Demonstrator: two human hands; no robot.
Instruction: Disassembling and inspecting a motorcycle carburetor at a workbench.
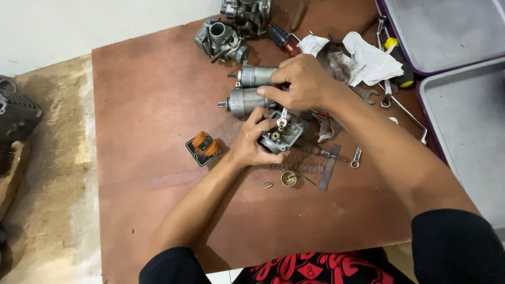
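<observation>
Carb body [281, 134] sits mid-surface, cupped in my left hand [251, 141]; fingers wrapped on its near-left side, thumb up by the top. My right hand [301, 84] comes in from the right above it, fingers pinched on a small metal part [283, 119] at the carb's top opening. Crowded all round: two grey cylindrical motors [251, 88] lie side by side just behind, touching my right hand's fingers. Behind those, two more carb assemblies [231, 26] near the far edge. White rag [368, 60] and a dirty cloth sit far-right, with wrenches [381, 94] and a red-handled driver [284, 39] around them. Just right of the carb, a small screwdriver [323, 152] and a little spanner [356, 156]. Near side: coil spring [302, 167], a round brass cap [288, 179], a tiny screw [268, 185], a flat grey strip [327, 171]. Orange-and-black part [202, 148] lies left of my left hand, close, not touching. Two grey trays [463, 100] with purple rims take the right edge. The brown surface [142, 105] has open room on its left half and along the near edge; its left edge drops to a dusty floor [47, 158]. Both forearms angle in from the near side, right one crossing over the tools.
</observation>
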